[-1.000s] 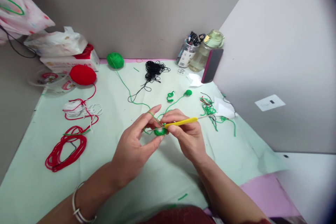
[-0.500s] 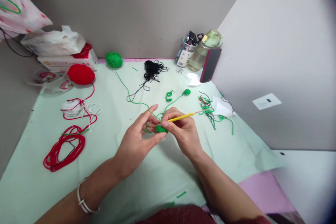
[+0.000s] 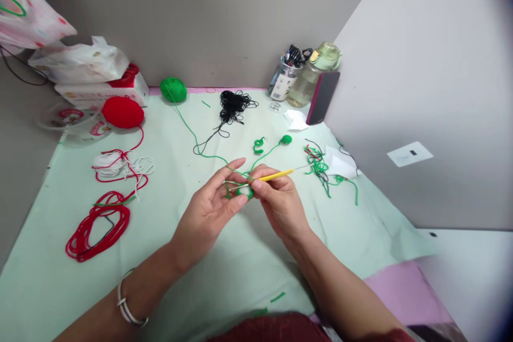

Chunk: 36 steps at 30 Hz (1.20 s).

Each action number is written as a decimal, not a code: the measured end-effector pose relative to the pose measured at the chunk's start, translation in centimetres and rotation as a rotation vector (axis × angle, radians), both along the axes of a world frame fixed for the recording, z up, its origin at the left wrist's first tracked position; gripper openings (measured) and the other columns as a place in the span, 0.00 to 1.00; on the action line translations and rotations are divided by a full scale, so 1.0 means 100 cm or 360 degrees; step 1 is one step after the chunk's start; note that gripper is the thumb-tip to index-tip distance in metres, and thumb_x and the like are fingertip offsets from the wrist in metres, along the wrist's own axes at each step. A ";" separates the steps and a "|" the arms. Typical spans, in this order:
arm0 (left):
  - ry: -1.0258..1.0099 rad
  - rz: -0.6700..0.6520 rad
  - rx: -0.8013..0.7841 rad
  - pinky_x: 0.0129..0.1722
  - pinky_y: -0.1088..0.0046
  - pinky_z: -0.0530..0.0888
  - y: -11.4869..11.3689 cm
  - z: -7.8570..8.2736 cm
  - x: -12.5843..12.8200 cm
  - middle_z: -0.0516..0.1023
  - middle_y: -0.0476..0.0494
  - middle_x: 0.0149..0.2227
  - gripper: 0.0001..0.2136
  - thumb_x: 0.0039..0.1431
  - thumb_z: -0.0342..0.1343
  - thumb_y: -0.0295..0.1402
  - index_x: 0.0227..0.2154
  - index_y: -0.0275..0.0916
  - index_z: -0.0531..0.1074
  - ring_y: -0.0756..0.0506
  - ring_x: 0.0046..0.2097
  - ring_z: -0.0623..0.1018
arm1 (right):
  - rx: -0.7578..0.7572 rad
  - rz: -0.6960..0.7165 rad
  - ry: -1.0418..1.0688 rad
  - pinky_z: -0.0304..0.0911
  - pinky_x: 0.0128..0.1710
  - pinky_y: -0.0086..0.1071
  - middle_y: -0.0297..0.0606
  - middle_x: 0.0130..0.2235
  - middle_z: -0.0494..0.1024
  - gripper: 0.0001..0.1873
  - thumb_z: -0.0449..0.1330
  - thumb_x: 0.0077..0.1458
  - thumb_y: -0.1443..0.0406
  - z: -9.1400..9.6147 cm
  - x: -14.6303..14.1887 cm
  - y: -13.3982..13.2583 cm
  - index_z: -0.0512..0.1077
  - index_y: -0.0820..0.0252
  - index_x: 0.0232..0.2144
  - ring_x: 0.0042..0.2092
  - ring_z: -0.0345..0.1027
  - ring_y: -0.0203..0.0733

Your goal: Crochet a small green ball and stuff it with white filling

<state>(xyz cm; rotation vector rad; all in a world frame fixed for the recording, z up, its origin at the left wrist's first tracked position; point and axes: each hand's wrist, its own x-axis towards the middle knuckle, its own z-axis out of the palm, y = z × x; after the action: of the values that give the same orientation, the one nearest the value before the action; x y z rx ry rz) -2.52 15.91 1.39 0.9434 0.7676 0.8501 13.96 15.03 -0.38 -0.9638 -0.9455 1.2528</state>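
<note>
My left hand [image 3: 210, 203] pinches a small green crochet piece [image 3: 250, 193] between thumb and fingers; something white shows in its middle. Green yarn passes over the raised left index finger and runs back to a green yarn ball [image 3: 173, 90] at the rear edge. In my right hand [image 3: 280, 200] is a crochet hook with a yellow handle [image 3: 276, 176], gripped like a pen. Its metal end points left, at the crochet piece by the left fingers. Beyond the hands lie a small green crocheted ball [image 3: 286, 140] with a yarn tail and a curled green piece [image 3: 258, 145].
Left are a red yarn ball [image 3: 123, 112], white yarn [image 3: 110, 164] and a red yarn coil [image 3: 98, 227]. Black yarn [image 3: 234, 107] lies at the back. A pen cup [image 3: 284, 81], bottle [image 3: 302, 85] and phone [image 3: 323, 98] stand back right, near yarn scraps [image 3: 318, 164].
The green crochet piece has turned in my left fingers, so its white middle now shows. The hook has shifted slightly left, its metal end now visible across the left fingers.
</note>
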 end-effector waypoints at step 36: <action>-0.0022 0.0082 -0.0118 0.47 0.74 0.74 0.007 -0.006 -0.003 0.77 0.51 0.38 0.14 0.59 0.66 0.32 0.49 0.47 0.80 0.49 0.42 0.78 | -0.0573 0.0505 0.0721 0.52 0.12 0.17 0.29 0.19 0.77 0.11 0.72 0.52 0.62 0.012 -0.007 -0.006 0.75 0.62 0.28 0.15 0.61 0.26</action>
<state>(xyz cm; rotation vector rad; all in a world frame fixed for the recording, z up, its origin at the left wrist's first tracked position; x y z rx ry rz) -2.80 16.64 0.81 0.8542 0.8092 0.8662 13.26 14.39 0.86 -0.7650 -0.5337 1.8614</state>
